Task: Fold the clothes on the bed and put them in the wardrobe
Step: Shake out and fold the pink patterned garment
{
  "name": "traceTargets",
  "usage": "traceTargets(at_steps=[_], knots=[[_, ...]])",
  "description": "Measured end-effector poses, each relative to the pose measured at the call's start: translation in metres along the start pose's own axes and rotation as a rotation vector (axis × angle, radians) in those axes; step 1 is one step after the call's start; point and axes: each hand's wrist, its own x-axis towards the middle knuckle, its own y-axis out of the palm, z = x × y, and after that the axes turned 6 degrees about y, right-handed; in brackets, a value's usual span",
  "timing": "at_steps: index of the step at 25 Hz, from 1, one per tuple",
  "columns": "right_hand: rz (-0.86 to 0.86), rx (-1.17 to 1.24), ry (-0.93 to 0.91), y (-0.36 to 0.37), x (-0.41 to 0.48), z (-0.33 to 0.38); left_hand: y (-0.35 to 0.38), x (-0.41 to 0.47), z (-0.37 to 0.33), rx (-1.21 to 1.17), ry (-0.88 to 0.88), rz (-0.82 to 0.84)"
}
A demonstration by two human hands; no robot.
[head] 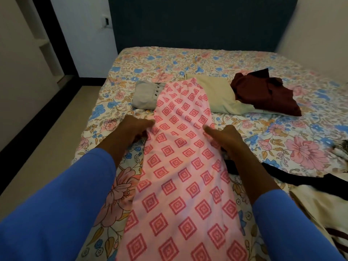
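Fingers [148,125] of the left hand [134,129] are curled on the left edge of the pink cloth [180,166] and grip it. On the right hand [228,138], one digit lies straight on top of the cloth and the rest curl round its right edge. Both hands hold the same piece, about halfway along it. Blue sleeves [62,204] on both arms.

The pink cloth has a diamond print and lies flat on the bed [282,140] as a long strip. It runs between the two sets of fingers, from the near edge of the view out past the fingertips.

- Beyond the left fingers: a folded grey garment [145,97] with buttons. The far end of the pink cloth overlaps its right side.
- Beyond the right fingers: a cream garment [220,95], with a maroon garment [263,95] lying loose against its right side.
- Just right of the right wrist: a black cloth [244,169] trailing off right.
- Further right and nearer: a cream striped cloth [320,213], partly out of view.

A dark headboard [203,21] stands well beyond everything. Far left of the left fingers, off the bed, is a white wall unit with a shelf recess [44,44]. I can't tell whether it is the wardrobe or what is in it.
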Motion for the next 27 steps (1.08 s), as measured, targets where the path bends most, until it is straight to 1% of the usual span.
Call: traceTargets(at_steps=[2,3,6,8,9,10,12,13,15,18,20,21,23,25,27], knots=[[0.134,0.033,0.029,0.007,0.001,0.005,0.002,-0.003,-0.004,-0.012,-0.024,0.053],[0.178,0.094,0.049,0.006,0.000,0.006,0.004,-0.005,-0.008,-0.073,-0.031,0.066],[0.336,0.423,0.136,-0.006,-0.004,0.010,0.004,-0.009,-0.017,-0.358,-0.028,0.097],[0.395,0.620,0.142,-0.011,-0.009,0.013,-0.001,-0.010,-0.016,-0.568,-0.038,0.124],[0.363,0.658,0.106,-0.013,-0.014,0.016,-0.005,-0.013,-0.017,-0.658,-0.036,0.130],[0.299,0.648,0.040,-0.016,-0.019,0.021,-0.011,-0.019,-0.022,-0.709,-0.017,0.123],[0.174,0.586,-0.139,-0.029,-0.038,0.037,-0.029,-0.036,-0.041,-0.761,0.051,0.133],[0.159,0.565,-0.226,-0.039,-0.053,0.050,-0.040,-0.046,-0.053,-0.786,0.088,0.128],[0.184,0.523,-0.376,-0.067,-0.093,0.082,-0.068,-0.077,-0.087,-0.811,0.196,0.109],[0.168,0.472,-0.549,-0.111,-0.155,0.134,-0.107,-0.142,-0.145,-0.749,0.478,0.087],[0.100,0.459,-0.674,-0.135,-0.201,0.166,-0.133,-0.193,-0.176,-0.640,0.680,0.040],[0.053,0.423,-0.719,-0.144,-0.220,0.178,-0.144,-0.213,-0.189,-0.589,0.743,-0.001],[-0.019,0.382,-0.771,-0.160,-0.257,0.196,-0.165,-0.250,-0.208,-0.527,0.805,-0.089],[-0.051,0.411,-0.862,-0.172,-0.290,0.208,-0.181,-0.279,-0.223,-0.492,0.892,-0.183],[-0.098,0.441,-0.901,-0.180,-0.314,0.214,-0.191,-0.302,-0.232,-0.439,0.949,-0.268]])
